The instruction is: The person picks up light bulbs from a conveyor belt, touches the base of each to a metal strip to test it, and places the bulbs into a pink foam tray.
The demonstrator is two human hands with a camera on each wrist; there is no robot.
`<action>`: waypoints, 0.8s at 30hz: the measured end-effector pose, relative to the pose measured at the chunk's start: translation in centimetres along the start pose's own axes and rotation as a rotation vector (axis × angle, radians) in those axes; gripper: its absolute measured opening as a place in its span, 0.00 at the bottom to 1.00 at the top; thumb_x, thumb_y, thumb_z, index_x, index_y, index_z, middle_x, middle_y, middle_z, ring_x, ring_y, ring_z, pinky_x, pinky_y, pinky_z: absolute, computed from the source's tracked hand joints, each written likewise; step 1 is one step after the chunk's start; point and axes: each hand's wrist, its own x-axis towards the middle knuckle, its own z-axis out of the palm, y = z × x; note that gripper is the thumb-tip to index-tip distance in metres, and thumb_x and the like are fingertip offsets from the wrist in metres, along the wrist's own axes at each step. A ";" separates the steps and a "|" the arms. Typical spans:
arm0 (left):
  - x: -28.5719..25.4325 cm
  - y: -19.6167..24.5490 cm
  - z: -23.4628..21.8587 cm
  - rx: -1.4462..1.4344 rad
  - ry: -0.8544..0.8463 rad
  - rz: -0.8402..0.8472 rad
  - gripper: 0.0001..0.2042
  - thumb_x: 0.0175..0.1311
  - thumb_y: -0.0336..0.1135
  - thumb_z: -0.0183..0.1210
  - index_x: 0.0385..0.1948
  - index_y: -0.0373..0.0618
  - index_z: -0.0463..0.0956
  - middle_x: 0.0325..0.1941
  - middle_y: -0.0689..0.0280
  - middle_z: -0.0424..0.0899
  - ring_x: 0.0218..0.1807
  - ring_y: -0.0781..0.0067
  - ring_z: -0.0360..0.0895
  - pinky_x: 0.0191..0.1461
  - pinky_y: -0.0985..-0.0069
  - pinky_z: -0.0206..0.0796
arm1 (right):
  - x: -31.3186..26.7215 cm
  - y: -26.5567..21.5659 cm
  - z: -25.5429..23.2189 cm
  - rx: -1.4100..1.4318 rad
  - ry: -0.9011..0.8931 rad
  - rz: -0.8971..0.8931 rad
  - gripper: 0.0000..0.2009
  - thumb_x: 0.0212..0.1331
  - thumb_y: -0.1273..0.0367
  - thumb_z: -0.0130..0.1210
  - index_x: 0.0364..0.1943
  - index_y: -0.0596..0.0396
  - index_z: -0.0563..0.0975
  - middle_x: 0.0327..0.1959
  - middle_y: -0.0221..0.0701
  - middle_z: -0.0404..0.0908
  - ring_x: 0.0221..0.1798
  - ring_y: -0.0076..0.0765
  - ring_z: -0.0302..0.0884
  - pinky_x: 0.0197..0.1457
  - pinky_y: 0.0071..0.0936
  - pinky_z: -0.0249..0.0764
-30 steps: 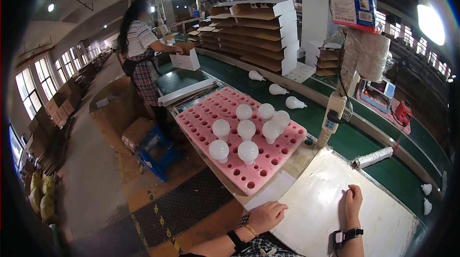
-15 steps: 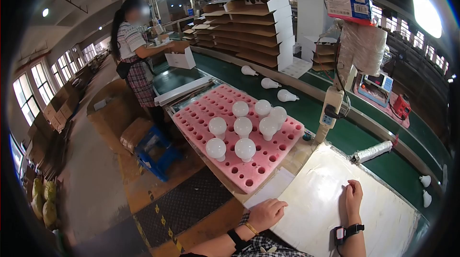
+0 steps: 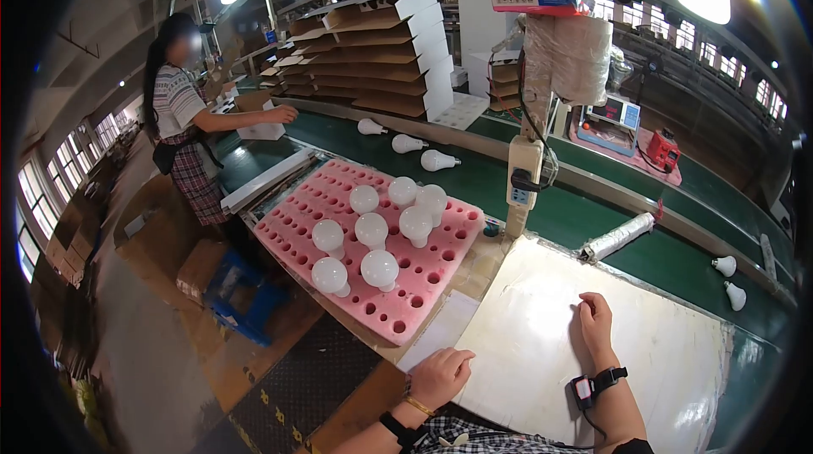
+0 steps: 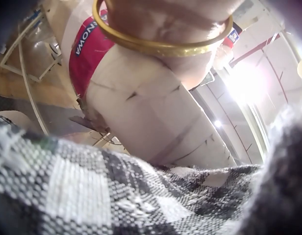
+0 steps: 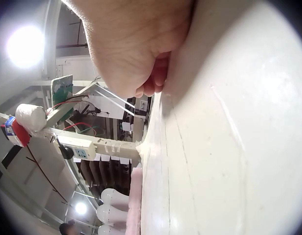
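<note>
My left hand (image 3: 439, 376) rests at the near left edge of a whitish board (image 3: 525, 310), its fingers loosely bent around nothing. Farther right on the same board lies my right hand (image 3: 594, 323), also with loosely curled fingers and nothing held. In the right wrist view the fingers (image 5: 160, 73) curl under the palm close to the board. A gold bracelet (image 4: 160, 48) and checked cloth fill much of the left wrist view; the left fingers are hidden there. Beyond the left hand, several white light bulbs (image 3: 371, 231) stand in a pink foam tray (image 3: 398, 308) full of holes.
A green conveyor belt (image 3: 559, 217) runs behind, with bulbs (image 3: 440, 160) lying on it. A post with a power socket (image 3: 521, 183) rises at the board's far corner, near a silvery wrapped roll (image 3: 618, 236). Another person (image 3: 182, 115) stands at the far left, behind a blue stool (image 3: 241, 297).
The head view has turned right, so the scene sits farther left. The other person now stretches an arm out toward the belt. Both my hands stay at the board.
</note>
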 end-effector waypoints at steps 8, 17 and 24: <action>-0.2 -0.1 0.1 0.013 -0.006 -0.021 0.06 0.54 0.28 0.59 0.34 0.50 0.79 0.27 0.66 0.79 0.31 0.64 0.78 0.33 0.69 0.71 | 0.0 -0.1 0.2 -0.007 0.013 -0.012 0.07 0.60 0.77 0.50 0.40 0.60 0.78 0.36 0.35 0.80 0.36 0.32 0.77 0.43 0.25 0.73; 0.2 0.1 -0.2 0.004 0.028 0.012 0.05 0.54 0.27 0.60 0.31 0.49 0.80 0.24 0.66 0.77 0.28 0.64 0.77 0.30 0.70 0.70 | -0.1 -0.8 -0.1 -0.016 0.002 -0.002 0.07 0.59 0.77 0.51 0.40 0.60 0.78 0.36 0.34 0.80 0.37 0.30 0.77 0.44 0.24 0.73; 0.0 -0.2 0.0 0.011 0.050 0.004 0.05 0.54 0.27 0.59 0.32 0.49 0.80 0.24 0.66 0.77 0.29 0.64 0.77 0.31 0.70 0.71 | 0.1 -0.4 0.0 -0.057 0.000 0.012 0.07 0.60 0.77 0.50 0.40 0.60 0.78 0.36 0.35 0.81 0.38 0.30 0.78 0.44 0.25 0.73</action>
